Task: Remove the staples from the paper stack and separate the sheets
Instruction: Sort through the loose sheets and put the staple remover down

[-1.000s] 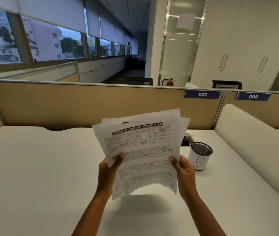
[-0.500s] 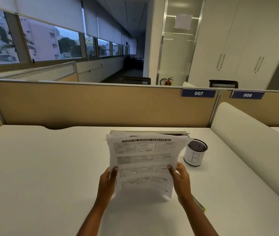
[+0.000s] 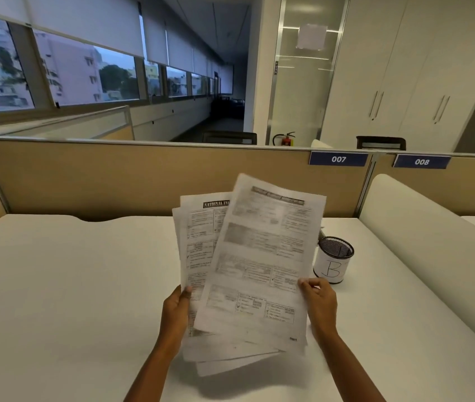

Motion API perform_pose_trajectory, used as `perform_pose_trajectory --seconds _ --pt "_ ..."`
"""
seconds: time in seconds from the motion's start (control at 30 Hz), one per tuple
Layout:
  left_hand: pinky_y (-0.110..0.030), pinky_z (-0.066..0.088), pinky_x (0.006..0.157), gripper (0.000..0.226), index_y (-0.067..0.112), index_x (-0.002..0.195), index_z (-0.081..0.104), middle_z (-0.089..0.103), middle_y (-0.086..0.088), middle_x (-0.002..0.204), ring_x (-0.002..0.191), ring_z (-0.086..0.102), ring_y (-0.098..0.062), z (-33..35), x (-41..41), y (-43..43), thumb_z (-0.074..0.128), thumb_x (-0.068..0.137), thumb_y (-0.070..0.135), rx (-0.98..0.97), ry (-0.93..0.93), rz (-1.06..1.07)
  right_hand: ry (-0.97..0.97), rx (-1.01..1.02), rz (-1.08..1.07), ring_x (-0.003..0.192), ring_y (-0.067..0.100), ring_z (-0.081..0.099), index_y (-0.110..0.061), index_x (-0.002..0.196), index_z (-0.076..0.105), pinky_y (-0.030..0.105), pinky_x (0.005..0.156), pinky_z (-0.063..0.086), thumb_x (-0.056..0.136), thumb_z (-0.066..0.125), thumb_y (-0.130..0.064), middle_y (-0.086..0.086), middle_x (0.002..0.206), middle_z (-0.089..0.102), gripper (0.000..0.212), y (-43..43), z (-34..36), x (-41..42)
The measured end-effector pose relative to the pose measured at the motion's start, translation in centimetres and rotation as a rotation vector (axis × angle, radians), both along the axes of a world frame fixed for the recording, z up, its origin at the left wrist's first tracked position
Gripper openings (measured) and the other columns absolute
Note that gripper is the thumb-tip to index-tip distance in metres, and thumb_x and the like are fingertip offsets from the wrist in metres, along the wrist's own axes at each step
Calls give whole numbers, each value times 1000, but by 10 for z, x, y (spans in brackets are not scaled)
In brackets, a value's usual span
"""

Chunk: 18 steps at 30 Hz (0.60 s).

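I hold printed sheets above the white desk. My right hand (image 3: 319,301) pinches the right edge of the top sheet (image 3: 262,265), which is tilted clockwise and fanned off to the right. My left hand (image 3: 176,313) grips the left edge of the remaining sheets (image 3: 198,242) behind it, one headed "NATIONAL INC…". Their lower corners stick out below the top sheet. No staple or staple remover is visible.
A mesh pen cup (image 3: 333,261) marked "B" stands just right of the papers. A tan partition (image 3: 114,181) runs along the desk's far edge, and a rounded white divider (image 3: 422,236) bounds the right side. The white desk (image 3: 56,285) stretches to the left.
The sheets were squared together half a second ago; now the top sheet has been slid right and rotated away from the others, and the papers are raised higher.
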<state>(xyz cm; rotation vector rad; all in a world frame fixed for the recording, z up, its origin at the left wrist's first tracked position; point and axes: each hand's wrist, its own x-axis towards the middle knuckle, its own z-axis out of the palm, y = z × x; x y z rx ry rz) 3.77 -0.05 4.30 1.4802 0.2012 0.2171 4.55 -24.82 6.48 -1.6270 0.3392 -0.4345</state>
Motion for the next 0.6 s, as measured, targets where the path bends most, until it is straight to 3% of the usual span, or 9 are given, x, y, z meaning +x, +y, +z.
perform_pose_trajectory --seconds 0.2,0.33,0.4,0.5,0.6 --pt "-24 56 54 18 24 94 60 70 1 84 74 68 -17 -2 -3 -2 42 92 26 -45 33 -68 28 -97 151 70 26 63 -18 70 49 32 61 51 87 57 -16 10 76 66 19 6 3 -3" --pt "-23 58 53 26 29 92 61 72 2 83 77 70 -18 2 -5 -2 34 93 32 -53 -16 -106 56 -62 201 72 26 67 -16 90 48 39 68 55 88 56 -16 11 81 69 8 12 1 -3" --pt "-21 56 50 30 25 96 61 74 6 77 71 71 -15 3 -5 -5 33 93 33 -39 -39 -124 53 -64 215 78 30 68 -14 99 51 45 75 56 86 57 -10 12 87 70 15 16 0 -3" --pt "-25 58 61 20 19 106 56 69 2 90 80 68 -16 6 -4 -12 49 88 22 43 -96 -106 2 -50 232 81 34 67 -15 85 62 50 78 56 85 55 0 18 91 71 16 24 1 -8" --pt "-26 56 70 19 25 101 56 66 0 94 86 64 -16 15 -1 -14 55 85 16 61 -160 -62 -78 13 211 78 29 66 -19 79 62 43 74 56 85 55 3 18 90 70 24 28 5 -9"
